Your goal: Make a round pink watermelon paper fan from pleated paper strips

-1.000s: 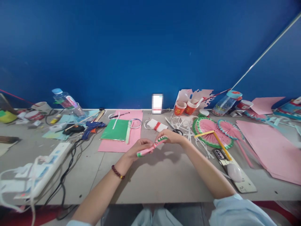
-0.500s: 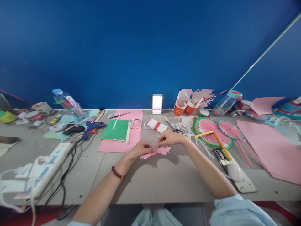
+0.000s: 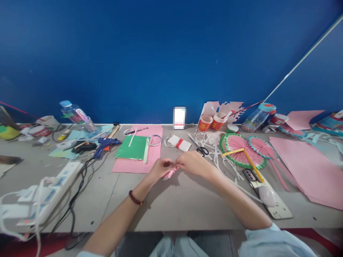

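A small pleated pink paper (image 3: 170, 174) with a green edge is held just above the table in front of me. My left hand (image 3: 161, 169) pinches it near the middle, fingers closed. My right hand (image 3: 193, 162) is closed too, its fingertips meeting the left ones at the paper and hiding its right part. Behind my hands lie a white bundle (image 3: 183, 144) with a red band and black-handled scissors (image 3: 203, 151).
Left of my hands are a green paper pack (image 3: 130, 148) on a pink sheet (image 3: 154, 162), a blue glue gun (image 3: 106, 144) and a power strip (image 3: 60, 189). To the right are white paper strips (image 3: 214, 150), watermelon-patterned fans (image 3: 235, 142), a phone (image 3: 280, 210) and pink sheets (image 3: 313, 171).
My right hand has moved left and closed in on the left hand. The pleated paper is now tilted, and its right end is covered by my right hand. The scissors show more fully.
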Demonstrator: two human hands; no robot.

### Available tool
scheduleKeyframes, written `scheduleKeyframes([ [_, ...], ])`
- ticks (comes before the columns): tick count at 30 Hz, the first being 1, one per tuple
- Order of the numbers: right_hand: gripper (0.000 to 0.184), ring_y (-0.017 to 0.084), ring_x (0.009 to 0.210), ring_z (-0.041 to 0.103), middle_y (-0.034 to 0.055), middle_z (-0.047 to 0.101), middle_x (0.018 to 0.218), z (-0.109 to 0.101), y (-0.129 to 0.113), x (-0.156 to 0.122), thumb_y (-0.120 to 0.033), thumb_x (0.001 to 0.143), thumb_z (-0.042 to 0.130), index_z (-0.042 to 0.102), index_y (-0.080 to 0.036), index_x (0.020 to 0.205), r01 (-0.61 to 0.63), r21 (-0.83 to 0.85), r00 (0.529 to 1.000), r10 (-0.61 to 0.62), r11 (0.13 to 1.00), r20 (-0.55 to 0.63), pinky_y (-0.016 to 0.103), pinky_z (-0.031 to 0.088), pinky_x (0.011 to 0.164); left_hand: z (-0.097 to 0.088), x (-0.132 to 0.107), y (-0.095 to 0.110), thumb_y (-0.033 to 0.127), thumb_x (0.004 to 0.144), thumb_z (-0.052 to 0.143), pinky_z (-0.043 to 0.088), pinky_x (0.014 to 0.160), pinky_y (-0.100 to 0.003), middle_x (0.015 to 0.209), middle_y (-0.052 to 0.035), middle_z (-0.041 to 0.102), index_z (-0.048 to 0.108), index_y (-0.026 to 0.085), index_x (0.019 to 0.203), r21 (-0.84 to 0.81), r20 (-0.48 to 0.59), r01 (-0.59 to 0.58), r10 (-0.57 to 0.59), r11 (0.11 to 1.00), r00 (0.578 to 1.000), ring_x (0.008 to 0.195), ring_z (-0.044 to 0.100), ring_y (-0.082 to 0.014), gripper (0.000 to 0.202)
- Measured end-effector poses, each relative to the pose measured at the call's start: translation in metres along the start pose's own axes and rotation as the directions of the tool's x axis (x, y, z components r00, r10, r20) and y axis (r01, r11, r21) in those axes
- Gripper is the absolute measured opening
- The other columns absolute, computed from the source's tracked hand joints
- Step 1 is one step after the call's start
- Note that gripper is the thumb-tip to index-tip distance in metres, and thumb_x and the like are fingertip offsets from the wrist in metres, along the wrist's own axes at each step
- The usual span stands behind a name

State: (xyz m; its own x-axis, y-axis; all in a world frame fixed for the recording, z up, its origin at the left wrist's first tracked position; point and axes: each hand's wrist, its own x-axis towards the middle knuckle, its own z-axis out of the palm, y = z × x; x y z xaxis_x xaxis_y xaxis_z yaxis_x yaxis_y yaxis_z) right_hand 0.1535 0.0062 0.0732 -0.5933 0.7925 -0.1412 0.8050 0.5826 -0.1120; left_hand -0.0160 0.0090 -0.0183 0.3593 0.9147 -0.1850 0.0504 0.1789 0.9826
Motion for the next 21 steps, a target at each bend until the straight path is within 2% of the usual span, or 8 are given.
scheduleKeyframes([
  [5,0.029,0.019,0.079,0.064,0.0097,0.069,0.086,-0.004,-0.013,-0.007,-0.025,0.092,0.039,0.066,-0.017,0.085,-0.052,-0.091,0.998,0.048,0.994,-0.043,0.023,0.037,0.059,0.001,0.004,0.004,0.029,0.05,0.08,0.046,0.051,-0.025,0.056,-0.003,0.065,0.064,0.012,0.064,-0.205,-0.142,0.005,-0.035,0.979,0.989,0.049,0.058,-0.0134,0.027],
  [9,0.028,0.02,0.083,0.064,0.0109,0.069,0.092,-0.003,-0.016,-0.005,-0.023,0.092,0.038,0.065,-0.016,0.091,-0.052,-0.082,0.998,0.048,0.995,-0.047,0.024,0.04,0.063,0.001,0.003,0.011,0.026,0.053,0.078,0.048,0.054,-0.025,0.059,-0.0037,0.066,0.066,0.011,0.069,-0.274,-0.243,-0.002,-0.067,0.962,0.968,0.05,0.059,-0.0122,0.024],
  [14,0.028,0.019,0.085,0.064,0.0083,0.069,0.094,-0.002,-0.011,-0.001,-0.022,0.092,0.037,0.065,-0.019,0.091,-0.072,-0.03,0.995,0.07,0.997,-0.074,0.023,0.04,0.065,-0.005,0.002,0.012,0.026,0.055,0.079,0.049,0.062,-0.025,0.066,-0.0044,0.067,0.069,0.011,0.077,-0.449,-0.189,-0.013,-0.08,0.893,0.979,0.057,0.06,-0.0116,0.028],
  [18,0.028,0.018,0.082,0.064,0.0072,0.069,0.092,-0.003,-0.003,0.001,-0.022,0.09,0.038,0.066,-0.019,0.086,-0.108,-0.004,0.99,0.107,0.994,-0.087,0.023,0.037,0.063,-0.006,0.002,0.014,0.025,0.057,0.078,0.046,0.059,-0.022,0.064,-0.0022,0.064,0.07,0.012,0.074,-0.511,-0.147,-0.026,-0.057,0.859,0.987,0.057,0.058,-0.0095,0.023],
  [21,0.029,0.018,0.081,0.063,0.0065,0.07,0.09,-0.001,0.002,0.001,-0.023,0.09,0.039,0.067,-0.02,0.086,-0.12,0.016,0.989,0.12,0.993,-0.085,0.023,0.036,0.064,-0.006,0.002,0.015,0.023,0.057,0.079,0.046,0.058,-0.021,0.065,-0.0021,0.064,0.069,0.012,0.073,-0.536,-0.156,-0.018,-0.078,0.844,0.985,0.058,0.058,-0.0094,0.021],
])
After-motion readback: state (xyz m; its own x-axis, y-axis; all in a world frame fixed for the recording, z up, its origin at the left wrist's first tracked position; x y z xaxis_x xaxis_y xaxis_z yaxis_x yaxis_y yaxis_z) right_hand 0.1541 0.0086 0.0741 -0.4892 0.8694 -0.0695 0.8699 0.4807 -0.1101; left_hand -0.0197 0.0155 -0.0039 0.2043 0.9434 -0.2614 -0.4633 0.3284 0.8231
